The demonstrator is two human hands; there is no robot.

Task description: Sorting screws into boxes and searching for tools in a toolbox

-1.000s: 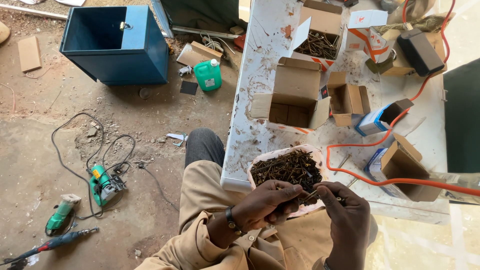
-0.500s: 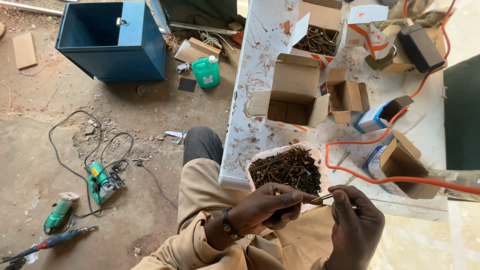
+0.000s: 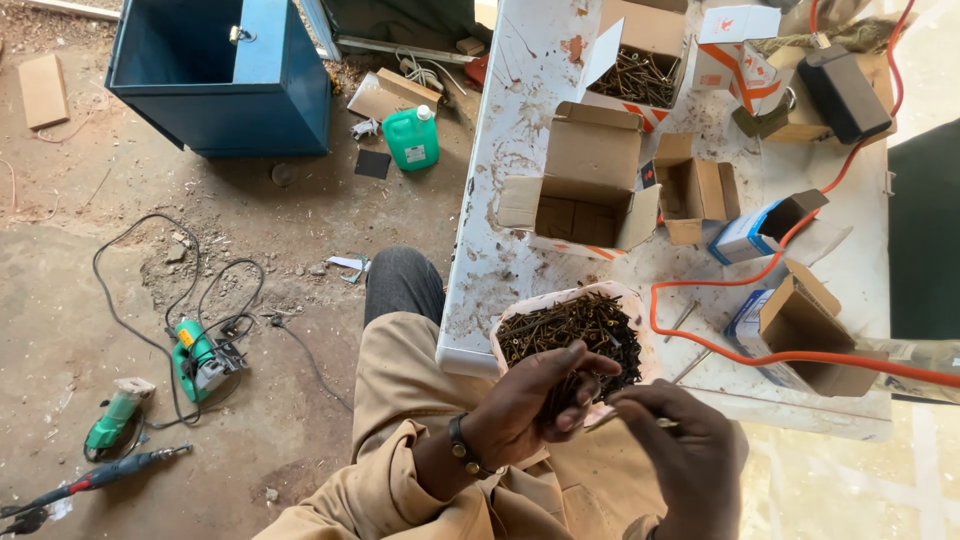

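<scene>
Screws [image 3: 572, 335] are heaped in a pale tray [image 3: 497, 335] at the near edge of the white surface [image 3: 500, 150], at 12 o'clock from the hands. A bundle of them is clamped in the left hand [image 3: 530, 410], fingers curled shut around it; the bundle's long axis runs roughly from 7 to 1 o'clock, though which end carries the heads cannot be told. One thin screw is pinched in the right hand [image 3: 685, 455], lying nearly level, its free end pointing toward 9 o'clock. The sorting is judged to be partway: the tray is still well filled, a box [image 3: 640, 75] at 12 o'clock already holds screws, and a nearer box [image 3: 590, 195] looks empty.
</scene>
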